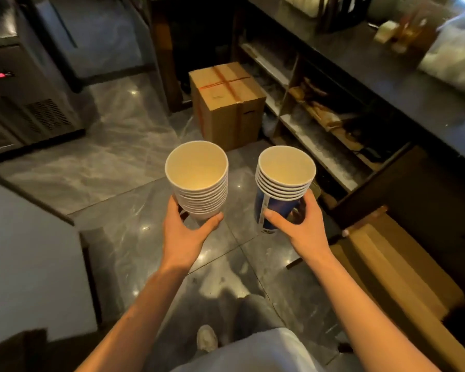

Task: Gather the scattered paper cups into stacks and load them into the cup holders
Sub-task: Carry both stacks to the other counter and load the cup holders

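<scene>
Down at the bottom edge, a pale shoe stands on the glossy grey tiled floor, with both bare forearms reaching forward above it. Left hand first: its grip is clenched around the base of a white cup stack, thumb pressed to the right side of the lowest cup, fingers wrapped behind. Many rims ride one over another, the top cup's mouth open toward the camera and tilted slightly away. Right hand now: its grip is grasping a blue cup stack, thumb across the blue printed wall, fingers curled round the far side. Fewer white rims show here, nested tight, mouth also upward. Both stacks are held in the air above the floor, side by side, close but not touching.

Off to the near right, a wooden bench top runs along the frame edge. On the near left sits a pale cabinet with a dark edge. Further ahead, between and beyond the stacks, a taped cardboard box stands on the floor. Right of it, open shelves hold blurred brown items under a dark desk, which carries a tape roll and pale bags, too blurred to read. Far left, a steel appliance shows a small red light.
</scene>
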Tool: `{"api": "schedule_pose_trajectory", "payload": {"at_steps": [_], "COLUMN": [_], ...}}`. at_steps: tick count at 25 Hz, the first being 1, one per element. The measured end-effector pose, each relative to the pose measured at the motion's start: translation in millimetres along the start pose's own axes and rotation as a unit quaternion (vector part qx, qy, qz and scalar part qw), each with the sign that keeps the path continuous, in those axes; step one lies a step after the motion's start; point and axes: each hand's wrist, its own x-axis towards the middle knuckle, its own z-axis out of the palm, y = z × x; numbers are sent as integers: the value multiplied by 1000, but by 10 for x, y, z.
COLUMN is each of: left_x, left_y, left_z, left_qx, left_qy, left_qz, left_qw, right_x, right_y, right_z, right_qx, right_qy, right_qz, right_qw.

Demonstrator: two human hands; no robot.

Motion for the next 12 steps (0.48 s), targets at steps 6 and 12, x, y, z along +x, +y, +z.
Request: {"api": "schedule_pose_trajectory", "payload": {"at_steps": [6,12], "left_x": [1278,2601], "left_y": [-34,382], "left_z": [858,1936], "left_qx": [1,13], "left_qy": [-71,-101], "left_qz": [40,77], "left_qw": [997,992], "right_x": [1187,2670], "right_y": [345,431], "right_z": [-328,-906], "right_qx": [-13,1], "right_qy": [67,119], "right_qz": [16,30], "right_qw": [998,992]}}
